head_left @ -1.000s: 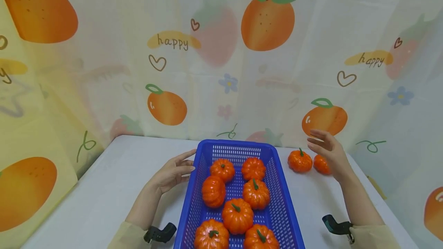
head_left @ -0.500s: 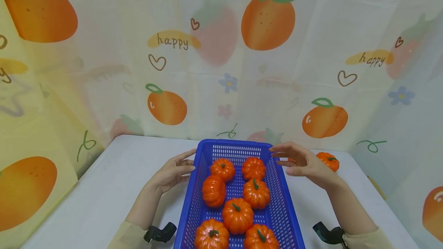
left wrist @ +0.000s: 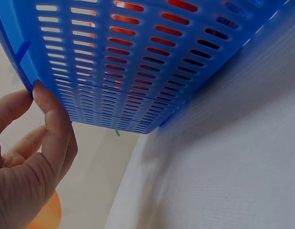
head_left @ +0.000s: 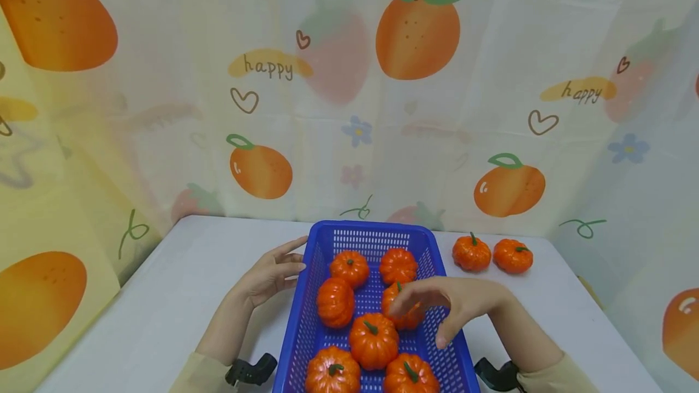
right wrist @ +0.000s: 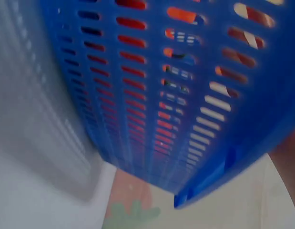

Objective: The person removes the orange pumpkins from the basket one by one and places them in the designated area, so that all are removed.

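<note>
Inside bskt (head_left: 371, 224), pumpkins (head_left: 374, 344), shiny, ribbed, orng

The word "happy" (head_left: 269, 68) can be read 2 times on the fruit-patterned backdrop cloth (head_left: 322, 159), each printed across a yellow-orange brushstroke (head_left: 303, 68).

Head view: the lower edge crops the blue basket (head_left: 371, 226); the right hand (head_left: 463, 298) partly hides one pumpkin (head_left: 407, 320) inside.
</note>
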`<action>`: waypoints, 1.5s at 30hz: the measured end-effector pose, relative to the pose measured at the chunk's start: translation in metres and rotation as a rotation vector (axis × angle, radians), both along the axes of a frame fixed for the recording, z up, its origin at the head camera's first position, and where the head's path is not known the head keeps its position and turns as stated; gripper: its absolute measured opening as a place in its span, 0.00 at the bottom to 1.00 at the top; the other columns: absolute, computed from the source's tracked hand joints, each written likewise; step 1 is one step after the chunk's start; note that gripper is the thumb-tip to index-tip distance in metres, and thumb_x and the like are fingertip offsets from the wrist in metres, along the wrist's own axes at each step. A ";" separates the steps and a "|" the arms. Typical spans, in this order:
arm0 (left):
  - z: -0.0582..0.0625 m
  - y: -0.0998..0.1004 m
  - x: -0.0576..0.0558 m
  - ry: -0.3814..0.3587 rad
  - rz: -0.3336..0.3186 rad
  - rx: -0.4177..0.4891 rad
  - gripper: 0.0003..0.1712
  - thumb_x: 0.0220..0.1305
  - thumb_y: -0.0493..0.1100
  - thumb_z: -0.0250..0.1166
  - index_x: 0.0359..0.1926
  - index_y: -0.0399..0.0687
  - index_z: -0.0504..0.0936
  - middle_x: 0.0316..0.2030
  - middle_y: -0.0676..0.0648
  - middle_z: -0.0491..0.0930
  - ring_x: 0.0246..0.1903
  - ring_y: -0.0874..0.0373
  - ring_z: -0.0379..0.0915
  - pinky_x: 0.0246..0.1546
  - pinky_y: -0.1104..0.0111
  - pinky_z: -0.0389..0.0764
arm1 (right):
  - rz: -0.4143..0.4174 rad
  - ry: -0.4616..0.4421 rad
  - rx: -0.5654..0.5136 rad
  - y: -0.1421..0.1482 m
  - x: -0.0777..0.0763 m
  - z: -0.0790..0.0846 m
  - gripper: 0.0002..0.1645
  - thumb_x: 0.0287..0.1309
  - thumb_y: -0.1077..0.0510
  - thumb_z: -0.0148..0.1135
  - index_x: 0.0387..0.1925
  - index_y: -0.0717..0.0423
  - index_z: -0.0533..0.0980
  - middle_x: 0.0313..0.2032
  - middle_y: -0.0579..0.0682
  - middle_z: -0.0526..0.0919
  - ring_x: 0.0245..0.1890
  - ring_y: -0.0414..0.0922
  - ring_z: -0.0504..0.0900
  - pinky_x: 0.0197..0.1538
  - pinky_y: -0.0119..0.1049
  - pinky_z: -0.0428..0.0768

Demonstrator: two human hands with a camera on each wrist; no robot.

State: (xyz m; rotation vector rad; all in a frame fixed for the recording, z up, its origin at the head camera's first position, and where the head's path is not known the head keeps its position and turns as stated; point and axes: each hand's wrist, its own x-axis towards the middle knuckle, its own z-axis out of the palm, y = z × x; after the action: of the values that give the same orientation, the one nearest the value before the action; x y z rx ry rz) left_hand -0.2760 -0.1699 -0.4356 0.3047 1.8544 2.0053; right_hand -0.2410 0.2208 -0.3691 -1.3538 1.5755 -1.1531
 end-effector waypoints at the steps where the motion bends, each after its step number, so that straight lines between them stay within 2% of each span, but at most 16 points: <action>1: 0.000 0.000 0.000 -0.002 0.000 0.000 0.42 0.67 0.38 0.61 0.77 0.49 0.54 0.43 0.54 0.78 0.44 0.62 0.78 0.49 0.66 0.84 | 0.031 -0.005 0.025 -0.003 0.000 -0.002 0.38 0.60 0.50 0.66 0.65 0.64 0.65 0.63 0.69 0.71 0.66 0.55 0.73 0.70 0.51 0.72; 4: -0.001 0.000 0.000 -0.004 -0.004 -0.006 0.42 0.67 0.38 0.61 0.77 0.49 0.54 0.43 0.54 0.78 0.44 0.62 0.78 0.49 0.66 0.84 | 0.112 -0.017 0.081 -0.012 -0.001 -0.006 0.40 0.58 0.49 0.68 0.65 0.64 0.65 0.62 0.69 0.72 0.65 0.57 0.74 0.70 0.49 0.72; 10: -0.002 0.000 -0.001 0.003 -0.005 -0.011 0.42 0.67 0.39 0.61 0.77 0.49 0.53 0.43 0.55 0.78 0.43 0.63 0.78 0.49 0.67 0.84 | 0.222 -0.083 0.158 -0.026 -0.004 -0.012 0.41 0.57 0.53 0.70 0.66 0.66 0.64 0.63 0.71 0.70 0.64 0.60 0.73 0.69 0.50 0.73; 12: -0.003 0.000 -0.001 0.003 -0.005 -0.008 0.42 0.67 0.39 0.62 0.77 0.49 0.53 0.43 0.55 0.78 0.43 0.63 0.78 0.48 0.67 0.84 | 0.256 -0.096 0.202 -0.030 -0.004 -0.013 0.41 0.57 0.54 0.70 0.67 0.65 0.64 0.63 0.71 0.69 0.65 0.56 0.74 0.68 0.47 0.74; 17: -0.002 0.000 -0.002 0.000 -0.007 -0.002 0.42 0.67 0.38 0.62 0.77 0.49 0.53 0.43 0.55 0.78 0.43 0.63 0.79 0.48 0.67 0.84 | 0.313 -0.107 0.316 -0.039 -0.004 -0.016 0.39 0.54 0.66 0.69 0.67 0.63 0.64 0.66 0.68 0.68 0.67 0.41 0.71 0.69 0.36 0.72; 20: -0.002 0.000 -0.001 0.001 -0.010 0.001 0.42 0.67 0.38 0.62 0.77 0.49 0.53 0.43 0.55 0.77 0.42 0.63 0.78 0.47 0.68 0.84 | 0.325 -0.112 0.344 -0.042 -0.004 -0.017 0.39 0.54 0.69 0.68 0.66 0.64 0.65 0.66 0.67 0.67 0.66 0.36 0.70 0.69 0.35 0.72; 23: -0.001 0.000 -0.001 0.003 -0.012 0.005 0.42 0.67 0.38 0.61 0.77 0.49 0.52 0.43 0.55 0.77 0.42 0.64 0.79 0.47 0.68 0.84 | 0.348 -0.062 0.331 -0.043 -0.004 -0.019 0.38 0.52 0.70 0.68 0.65 0.66 0.66 0.66 0.67 0.68 0.66 0.34 0.70 0.69 0.34 0.73; 28: -0.001 0.000 -0.001 0.009 -0.009 0.001 0.42 0.67 0.38 0.61 0.77 0.48 0.53 0.43 0.55 0.78 0.43 0.63 0.79 0.48 0.67 0.84 | 0.361 0.010 0.288 -0.042 -0.004 -0.023 0.36 0.49 0.74 0.68 0.62 0.68 0.69 0.67 0.66 0.69 0.70 0.37 0.68 0.68 0.35 0.73; 36: 0.000 0.001 0.002 0.003 0.003 -0.014 0.41 0.67 0.38 0.61 0.77 0.50 0.54 0.43 0.54 0.78 0.43 0.63 0.79 0.47 0.68 0.84 | 0.314 -0.068 0.336 -0.040 -0.002 -0.025 0.38 0.50 0.73 0.68 0.64 0.69 0.67 0.69 0.66 0.66 0.72 0.38 0.66 0.71 0.33 0.69; 41: 0.000 0.001 0.001 0.008 0.001 -0.010 0.41 0.67 0.38 0.61 0.77 0.49 0.53 0.43 0.54 0.77 0.42 0.63 0.79 0.47 0.68 0.85 | 0.285 0.031 0.349 -0.041 -0.001 -0.025 0.38 0.50 0.68 0.71 0.64 0.62 0.70 0.65 0.60 0.73 0.66 0.32 0.69 0.68 0.30 0.72; 45: 0.001 0.000 0.001 0.011 0.001 -0.007 0.41 0.67 0.38 0.61 0.77 0.48 0.53 0.42 0.54 0.77 0.42 0.64 0.79 0.47 0.68 0.85 | 0.272 0.099 0.349 -0.042 0.000 -0.024 0.39 0.46 0.67 0.74 0.63 0.58 0.71 0.63 0.56 0.76 0.57 0.27 0.70 0.61 0.27 0.77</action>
State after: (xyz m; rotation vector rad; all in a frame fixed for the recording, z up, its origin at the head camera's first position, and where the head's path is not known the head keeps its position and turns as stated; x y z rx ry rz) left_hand -0.2748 -0.1698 -0.4346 0.3129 1.8676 2.0018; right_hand -0.2413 0.1783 -0.3936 -1.3510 1.5190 -0.6228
